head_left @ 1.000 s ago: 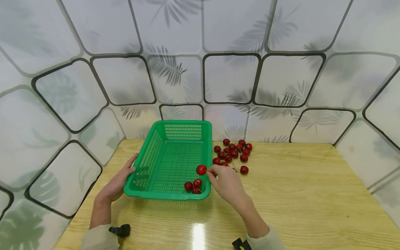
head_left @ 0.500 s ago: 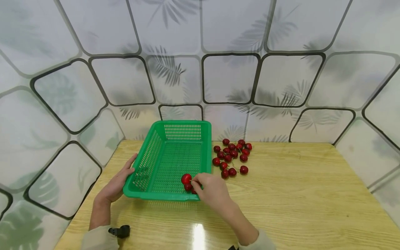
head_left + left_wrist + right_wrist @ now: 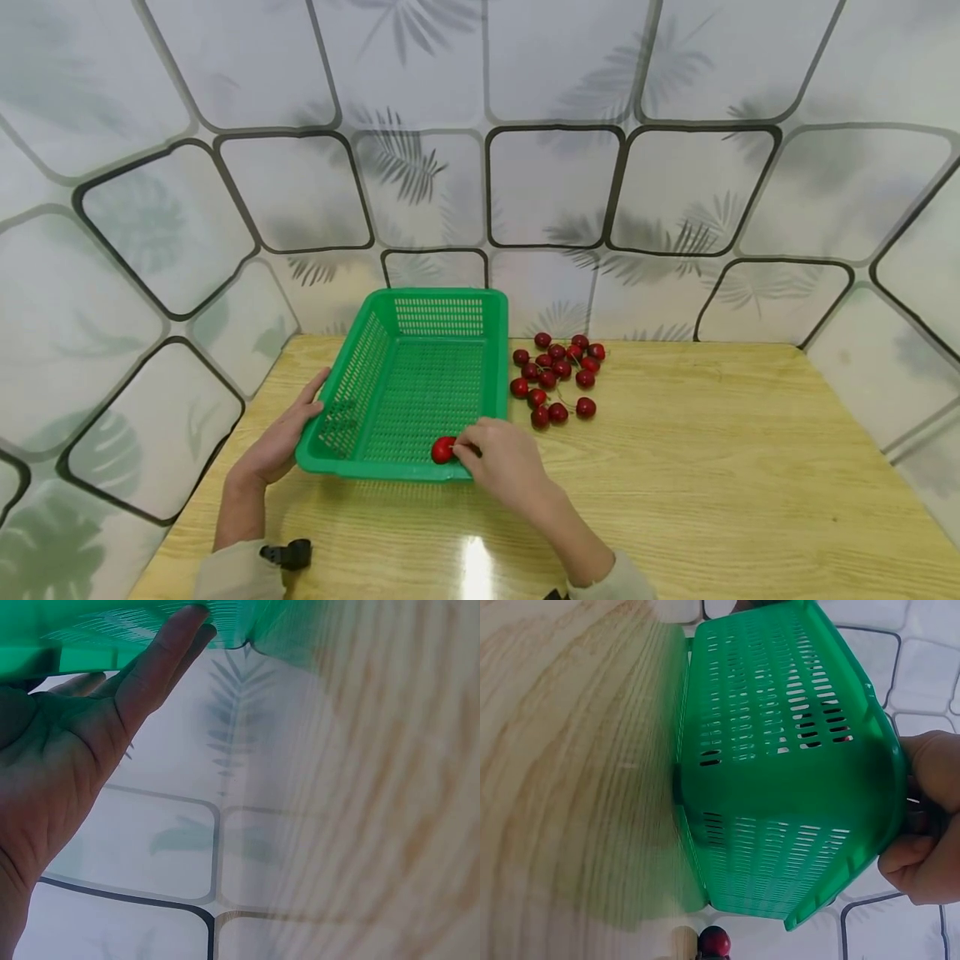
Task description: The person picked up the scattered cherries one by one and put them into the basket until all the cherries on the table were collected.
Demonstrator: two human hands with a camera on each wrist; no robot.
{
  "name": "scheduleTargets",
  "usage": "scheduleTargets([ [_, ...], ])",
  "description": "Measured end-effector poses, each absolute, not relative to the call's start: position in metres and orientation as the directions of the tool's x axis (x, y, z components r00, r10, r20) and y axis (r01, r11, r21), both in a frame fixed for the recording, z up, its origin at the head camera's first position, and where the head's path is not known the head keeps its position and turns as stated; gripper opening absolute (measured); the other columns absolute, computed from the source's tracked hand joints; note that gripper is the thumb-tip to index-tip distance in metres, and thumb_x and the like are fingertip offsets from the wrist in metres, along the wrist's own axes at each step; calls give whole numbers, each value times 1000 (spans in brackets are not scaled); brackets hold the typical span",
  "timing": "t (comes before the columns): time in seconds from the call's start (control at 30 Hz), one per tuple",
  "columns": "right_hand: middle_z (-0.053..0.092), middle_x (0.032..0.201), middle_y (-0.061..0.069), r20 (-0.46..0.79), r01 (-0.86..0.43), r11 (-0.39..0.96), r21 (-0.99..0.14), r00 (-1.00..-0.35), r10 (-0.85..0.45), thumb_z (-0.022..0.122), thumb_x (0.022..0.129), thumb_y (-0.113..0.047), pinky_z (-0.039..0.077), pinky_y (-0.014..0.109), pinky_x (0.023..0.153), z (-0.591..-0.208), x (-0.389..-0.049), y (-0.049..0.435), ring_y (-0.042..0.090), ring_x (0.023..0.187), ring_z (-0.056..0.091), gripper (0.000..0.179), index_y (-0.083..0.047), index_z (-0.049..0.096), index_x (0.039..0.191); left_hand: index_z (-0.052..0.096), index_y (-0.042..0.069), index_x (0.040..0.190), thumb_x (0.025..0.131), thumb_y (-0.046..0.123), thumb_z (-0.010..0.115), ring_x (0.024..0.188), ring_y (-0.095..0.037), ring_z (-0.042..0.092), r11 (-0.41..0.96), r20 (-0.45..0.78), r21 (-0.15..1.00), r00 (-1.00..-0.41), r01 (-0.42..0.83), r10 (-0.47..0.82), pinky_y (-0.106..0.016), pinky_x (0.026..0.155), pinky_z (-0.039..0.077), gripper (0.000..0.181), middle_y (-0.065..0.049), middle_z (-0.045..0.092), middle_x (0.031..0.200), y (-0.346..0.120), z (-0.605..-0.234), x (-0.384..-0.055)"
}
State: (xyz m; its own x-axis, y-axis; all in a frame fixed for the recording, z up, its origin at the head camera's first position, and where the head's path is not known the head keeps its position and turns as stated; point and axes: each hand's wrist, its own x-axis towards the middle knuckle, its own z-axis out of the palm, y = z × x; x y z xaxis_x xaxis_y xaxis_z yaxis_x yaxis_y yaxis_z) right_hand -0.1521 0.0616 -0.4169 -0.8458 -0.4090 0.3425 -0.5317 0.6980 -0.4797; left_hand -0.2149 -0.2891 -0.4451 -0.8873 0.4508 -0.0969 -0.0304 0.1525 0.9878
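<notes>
In the head view, a green plastic basket [image 3: 427, 383] with slotted walls stands on the table. My left hand [image 3: 281, 437] rests against its left side, the fingers long and straight along the outer wall in the left wrist view. Over the basket's near right corner, my right hand [image 3: 506, 458] pinches a red cherry [image 3: 443, 450] by its stem, the fruit hanging low inside. That hand hides the corner and the cherries lying there. From the right wrist view, fingertips [image 3: 907, 855] of the right hand show beyond the basket rim [image 3: 896, 765].
Right of the basket, several dark red cherries [image 3: 555, 371] lie loosely grouped on the wooden table [image 3: 712, 450], some with stems. Behind the table rises a wall covering [image 3: 555, 187] patterned with outlined shapes and leaves.
My right hand has carried the cherry leftward over the rim and down into the basket's near right part, uncovering loose cherries on the table. The left hand has stayed in place.
</notes>
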Motion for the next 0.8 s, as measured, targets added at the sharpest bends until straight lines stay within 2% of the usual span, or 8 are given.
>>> scheduleTargets([
  [0.07,70,77,-3,316,-530,692,-489,-848,-426,72,92,-18,40,16,54,-415,-155,63,1,61,51,13,-10,79,85,-17,20,158,111,36,25,91,-12,64,153,-98,988,-888,-32,449,-26,82,52,65,-17,-17,163,-289,-444,-215],
  [0.17,70,76,-4,260,-524,697,-489,-851,-457,72,92,-17,39,18,52,-409,-159,65,1,59,49,12,-11,79,85,-16,21,159,111,36,25,102,-8,61,165,-101,986,-888,-29,448,-24,85,50,65,-15,-19,163,-287,-444,-216],
  [0.3,69,76,-6,192,-525,722,-450,-847,-496,72,92,-17,40,19,51,-399,-166,62,1,59,51,12,-13,78,83,-16,22,159,111,37,25,108,-6,58,174,-103,984,-888,-27,448,-22,88,49,65,-14,-21,162,-286,-442,-216],
  [0.43,67,75,-7,173,-544,739,-398,-836,-521,71,93,-18,41,20,51,-396,-175,51,3,60,52,16,-15,75,78,-17,20,158,111,36,25,99,-10,63,168,-105,985,-887,-32,449,-23,85,50,66,-16,-20,162,-288,-441,-215],
  [0.57,68,78,-7,184,-584,725,-365,-808,-559,69,95,-19,43,19,53,-402,-184,40,3,63,54,15,-16,76,81,-18,19,158,111,35,25,94,-12,65,157,-102,987,-881,-32,463,-25,84,51,66,-17,-19,162,-289,-440,-214],
  [0.8,71,80,-9,94,-567,701,-433,-802,-590,70,94,-22,43,18,53,-404,-191,36,0,62,53,12,-17,79,89,-19,20,158,112,35,25,94,-11,65,139,-92,990,-875,-29,476,-24,84,51,65,-19,-21,161,-290,-438,-215],
])
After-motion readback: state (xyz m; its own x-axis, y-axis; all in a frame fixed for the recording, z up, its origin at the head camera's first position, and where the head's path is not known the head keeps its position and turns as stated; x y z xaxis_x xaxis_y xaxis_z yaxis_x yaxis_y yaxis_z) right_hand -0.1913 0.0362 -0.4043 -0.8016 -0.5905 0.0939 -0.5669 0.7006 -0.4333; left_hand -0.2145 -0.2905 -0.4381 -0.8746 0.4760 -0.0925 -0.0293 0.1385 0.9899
